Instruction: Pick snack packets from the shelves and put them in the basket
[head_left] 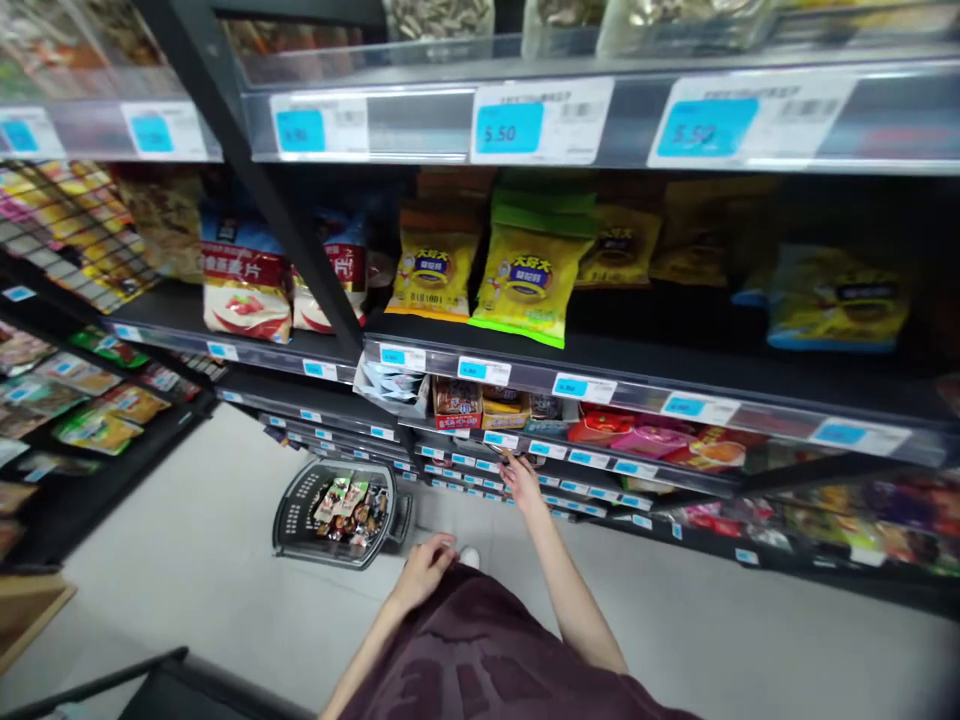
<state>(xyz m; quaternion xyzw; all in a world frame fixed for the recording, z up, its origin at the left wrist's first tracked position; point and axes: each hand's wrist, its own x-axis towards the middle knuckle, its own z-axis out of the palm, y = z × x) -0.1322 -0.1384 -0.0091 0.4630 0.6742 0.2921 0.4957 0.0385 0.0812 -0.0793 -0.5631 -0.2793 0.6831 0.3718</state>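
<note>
My right hand reaches forward beside the lower shelf edge, just below a price tag. Its fingers are drawn together around something small and thin that I cannot make out. Close above it are a yellow snack box and a red snack box. Held low in front of the dark shirt, my left hand has loosely bent fingers with nothing visible in them. On the floor beyond it stands a grey shopping basket containing several small wrapped snacks.
Yellow snack bags and red-and-white oat bags stand on the middle shelf. Red and pink packets lie lower right. A black shelf post divides the bays. Another rack stands left, across the pale floor.
</note>
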